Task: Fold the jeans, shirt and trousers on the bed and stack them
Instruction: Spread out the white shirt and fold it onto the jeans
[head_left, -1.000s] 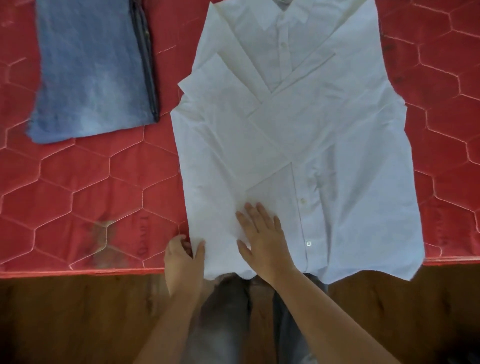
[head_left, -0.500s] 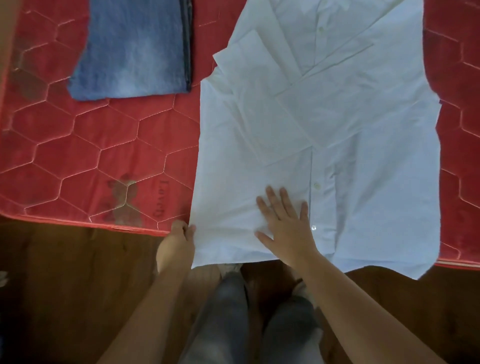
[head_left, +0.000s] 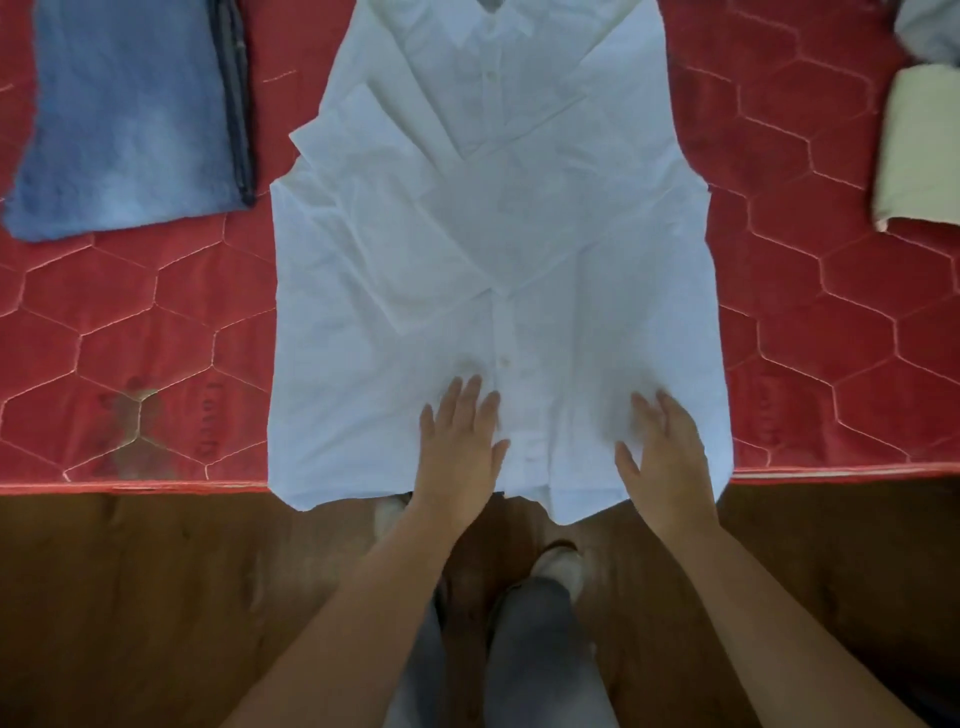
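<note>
"Head view, looking down: what do the two hands have hold of?"

"Nothing. The left hand lies flat on the white shirt, palm down, with its fingers straight and slightly spread. The right hand is beside it on the same cloth, also open. Its fingers are blurred, so I cannot tell whether they press or only touch."

"Where is the shirt from them?"

"Under both, and reaching on past the fingertips, spread front-up on the red quilted bed. Its sleeves are folded in and cross over the chest, ahead of the hands. The button strip runs between the two hands, close to the left thumb. The hem hangs over the bed's edge just behind the wrists."

"And the other clothes?"

"The folded blue jeans lie on the bed, ahead and well to the left of the left hand, apart from the shirt. A folded cream cloth sits ahead and well to the right of the right hand; I cannot tell whether it is the trousers. Behind the wrists is a wooden floor."
</note>
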